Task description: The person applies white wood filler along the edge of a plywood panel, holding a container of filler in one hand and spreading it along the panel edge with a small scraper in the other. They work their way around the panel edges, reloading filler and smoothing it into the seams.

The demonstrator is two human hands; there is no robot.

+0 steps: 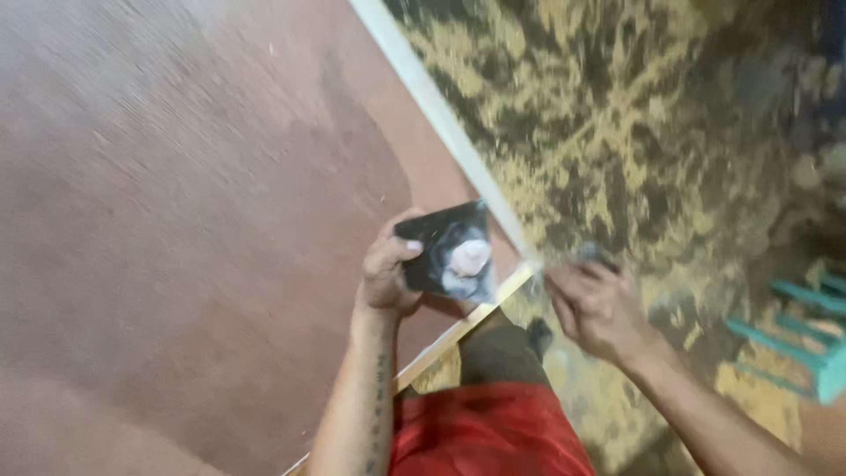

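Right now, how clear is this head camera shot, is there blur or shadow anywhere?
Head view: heavy motion blur smears the whole frame; the reddish-brown board shows streaking at upper left; the right hand and the speckled yellow floor are softest; the left hand and its dark square piece read a little sharper; a soft darker shadow band crosses the board; no harsh glare.

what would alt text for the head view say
Seen from above, the left hand holds a small dark square card at the corner of a reddish board. The blurred right hand pinches something small beside it, above a sawdust-strewn floor.
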